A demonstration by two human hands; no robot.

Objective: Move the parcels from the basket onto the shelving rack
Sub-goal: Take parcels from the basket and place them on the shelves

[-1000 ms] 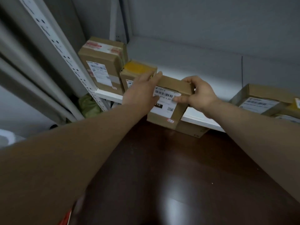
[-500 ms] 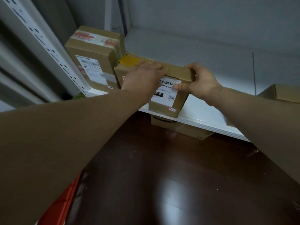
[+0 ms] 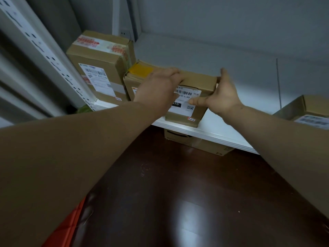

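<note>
On the shelf [image 3: 231,125], a yellow-taped box [image 3: 140,70] tight beside the parcel [image 3: 199,81].

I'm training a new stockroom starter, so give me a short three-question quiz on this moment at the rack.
1. True or false: both the left hand and the right hand touch the labelled parcel.
2. What stands directly left of that parcel? A a yellow-taped box; B a bottle; C a bag.
3. Fill in: the box under the shelf sits on the ____.
Key: 1 true; 2 A; 3 floor.
</note>
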